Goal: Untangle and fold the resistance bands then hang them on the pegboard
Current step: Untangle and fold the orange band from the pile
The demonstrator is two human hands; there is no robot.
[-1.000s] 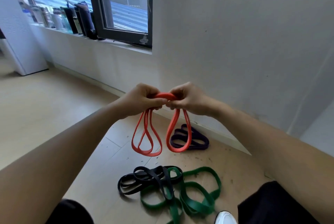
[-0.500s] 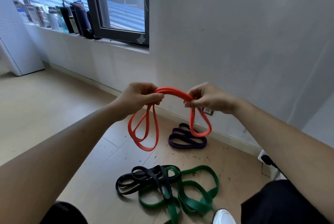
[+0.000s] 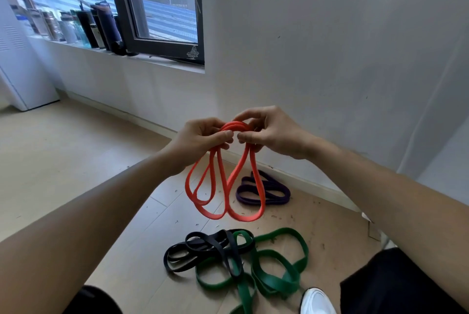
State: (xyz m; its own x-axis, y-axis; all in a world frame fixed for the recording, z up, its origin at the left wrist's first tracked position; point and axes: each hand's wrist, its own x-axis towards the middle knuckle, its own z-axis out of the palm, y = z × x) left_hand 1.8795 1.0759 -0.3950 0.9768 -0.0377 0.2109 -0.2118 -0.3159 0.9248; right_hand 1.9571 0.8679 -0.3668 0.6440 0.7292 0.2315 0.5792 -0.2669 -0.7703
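Now folding orange band (image 3: pixel 223 186), both hands pinching its top.
Keep left hand (image 3: pixel 200 140) & right hand (image 3: pixel 269 133) tight; loops at 6 o'clock should hang even.

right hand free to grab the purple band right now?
Probably not yet: the right hand and left hand both pinch the orange band. The purple band lies unobstructed on the floor.

**Both hands raised, fingers pinched together**

Both bare forearms reached forward from the lower corners and met near the middle of the view. The left hand (image 3: pixel 200 140) was curled, thumb pressed against the fingertips, gripping the orange band (image 3: pixel 223 186). The right hand (image 3: pixel 274 133) sat just beside it, knuckles up, its thumb and fingers (image 3: pixel 245 138) closed on the same band. The fingertips of the two hands nearly touched.
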